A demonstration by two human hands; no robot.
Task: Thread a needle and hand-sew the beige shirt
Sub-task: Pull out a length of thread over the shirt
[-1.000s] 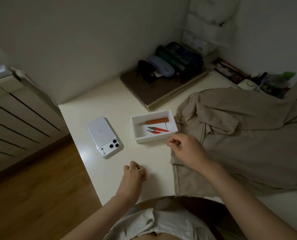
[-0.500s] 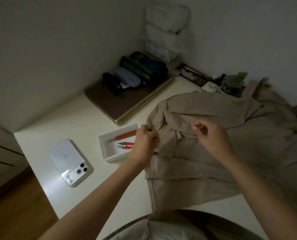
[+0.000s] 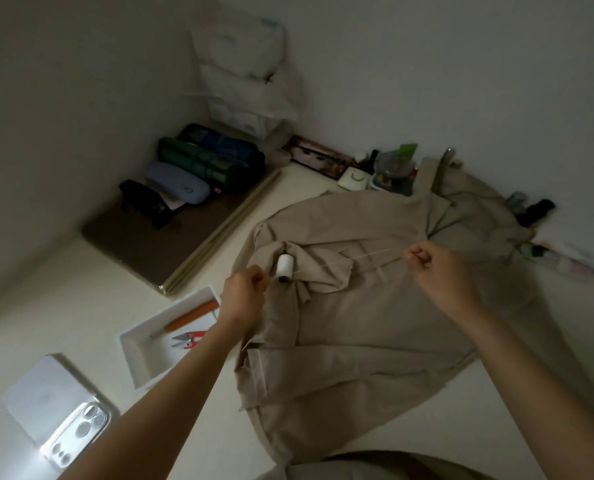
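- White thread (image 3: 375, 252) is stretched taut between 2 hands above the beige shirt (image 3: 357, 341), which lies spread and rumpled across the right half of the bench (image 3: 80, 278).
- Left hand (image 3: 245, 289): fingers curled, pinching the thread just beside the white spool (image 3: 285, 267), which sits over the shirt's bunched sleeve; whether the spool rests on the cloth or hangs, I cannot tell.
- Right hand (image 3: 437, 271): fingers curled, pinching the far end of the thread. No needle can be made out.
- Step in hand, as I judge it: drawing a working length off the spool, ahead of threading.
- Next move likely calls for cutting; the red thread snips (image 3: 188, 339) lie in the white tray (image 3: 129, 351) near the left forearm, beside an orange-handled tool (image 3: 193, 315).
- Bench is pale and pushed into a room corner with plain walls; dim light. A phone (image 3: 56, 420) lies face down at the near left edge, and a brown board (image 3: 143, 244) carries rolled pouches (image 3: 202, 161).
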